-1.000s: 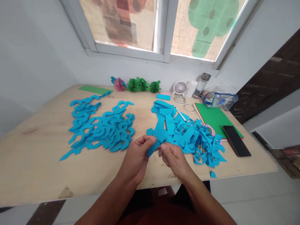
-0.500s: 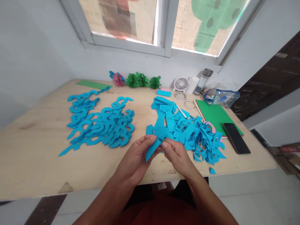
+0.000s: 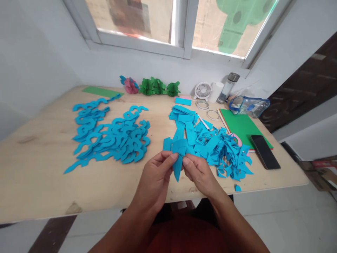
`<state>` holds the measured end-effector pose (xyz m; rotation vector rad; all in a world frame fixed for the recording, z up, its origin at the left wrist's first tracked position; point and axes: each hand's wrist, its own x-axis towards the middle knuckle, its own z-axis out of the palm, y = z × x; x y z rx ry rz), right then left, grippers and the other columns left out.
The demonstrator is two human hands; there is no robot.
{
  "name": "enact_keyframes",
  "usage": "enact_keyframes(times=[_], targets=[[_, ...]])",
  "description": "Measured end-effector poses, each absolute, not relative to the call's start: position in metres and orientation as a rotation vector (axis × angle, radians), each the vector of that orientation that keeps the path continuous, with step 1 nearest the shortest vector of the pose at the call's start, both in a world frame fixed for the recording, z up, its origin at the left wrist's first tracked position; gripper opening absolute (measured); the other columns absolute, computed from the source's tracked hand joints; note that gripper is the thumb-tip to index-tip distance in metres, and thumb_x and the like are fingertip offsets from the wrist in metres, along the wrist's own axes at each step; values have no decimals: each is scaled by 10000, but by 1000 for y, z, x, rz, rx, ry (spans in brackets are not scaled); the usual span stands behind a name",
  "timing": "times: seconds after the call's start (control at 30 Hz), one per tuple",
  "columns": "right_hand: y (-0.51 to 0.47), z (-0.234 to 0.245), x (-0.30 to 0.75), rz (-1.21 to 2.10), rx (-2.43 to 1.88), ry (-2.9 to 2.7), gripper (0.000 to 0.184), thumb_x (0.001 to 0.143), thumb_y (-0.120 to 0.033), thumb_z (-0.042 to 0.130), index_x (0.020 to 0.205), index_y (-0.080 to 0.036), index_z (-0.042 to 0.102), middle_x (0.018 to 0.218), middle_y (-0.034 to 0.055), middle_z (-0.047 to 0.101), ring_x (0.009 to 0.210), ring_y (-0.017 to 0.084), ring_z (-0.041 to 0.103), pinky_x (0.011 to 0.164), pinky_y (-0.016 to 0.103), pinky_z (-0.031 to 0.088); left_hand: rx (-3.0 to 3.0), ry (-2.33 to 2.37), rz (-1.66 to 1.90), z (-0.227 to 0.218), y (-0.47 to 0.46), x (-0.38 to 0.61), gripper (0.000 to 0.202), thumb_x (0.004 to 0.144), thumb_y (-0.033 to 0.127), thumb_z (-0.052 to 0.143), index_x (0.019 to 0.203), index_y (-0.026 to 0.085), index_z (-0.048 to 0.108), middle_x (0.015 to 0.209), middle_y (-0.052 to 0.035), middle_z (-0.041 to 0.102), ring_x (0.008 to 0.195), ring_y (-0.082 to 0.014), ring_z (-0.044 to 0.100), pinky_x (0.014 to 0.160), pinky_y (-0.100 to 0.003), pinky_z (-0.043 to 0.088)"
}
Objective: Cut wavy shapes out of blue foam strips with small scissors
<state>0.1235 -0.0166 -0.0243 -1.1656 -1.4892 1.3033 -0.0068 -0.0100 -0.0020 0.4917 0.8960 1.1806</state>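
Both my hands meet over the near edge of the wooden table [image 3: 39,182]. My left hand [image 3: 155,179] and my right hand [image 3: 198,174] pinch a small blue paper piece [image 3: 177,168] between thumbs and fingertips; it hangs with its point down. Just beyond my hands lies a heap of blue paper scraps and strips [image 3: 210,144]. To the left spreads a pile of cut blue curved shapes [image 3: 110,137].
A black phone [image 3: 265,151] lies on green sheets [image 3: 240,128] at the right. Along the back wall stand green and pink paper decorations [image 3: 155,87], a small white fan [image 3: 202,90], tape rings [image 3: 202,104], a bottle [image 3: 226,88] and a clear pouch [image 3: 249,106]. A white pen [image 3: 203,123] rests by the scraps.
The blue piece has turned between my fingers from a slant to pointing straight down. My head has tipped slightly, so the table sits a little higher in view.
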Motion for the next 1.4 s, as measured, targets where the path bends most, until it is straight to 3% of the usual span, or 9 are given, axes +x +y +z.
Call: enact_keyframes(times=[0.53,0.87,1.07,1.27,1.4], targets=[[-15,-22,131,1370,-1186,-1446,450,903,-543,425,654,-181,523,472,-67,341,428,87,270,426,241,202,512,922,1191,-6,-12,-1,165,640,266,758,620,164,630,621,16,610,657,-124,537,698,-258,437],[-12,-22,133,1465,-1164,-1373,466,894,-560,420,661,-172,530,429,-76,341,395,75,267,407,228,198,631,1037,1262,-8,-3,-6,104,626,216,755,631,157,670,587,30,613,603,-93,507,612,-207,413],[-10,-20,130,1446,-1197,-1363,509,885,-579,423,552,-194,417,437,-61,339,412,78,298,413,223,230,591,1088,1378,-13,-5,1,112,592,216,770,610,160,674,586,33,637,610,-84,531,636,-189,436],[-10,-19,128,1431,-1194,-1360,487,867,-596,442,615,-182,490,433,-72,330,404,78,272,405,225,218,578,1096,1398,-15,-4,4,111,594,221,769,621,163,678,580,35,641,599,-84,538,624,-191,441],[-10,-21,128,1428,-1199,-1352,493,870,-591,441,587,-188,451,439,-70,327,411,77,275,407,227,210,578,1098,1394,-14,-6,5,113,608,236,757,624,160,675,568,32,634,608,-94,546,647,-204,448]])
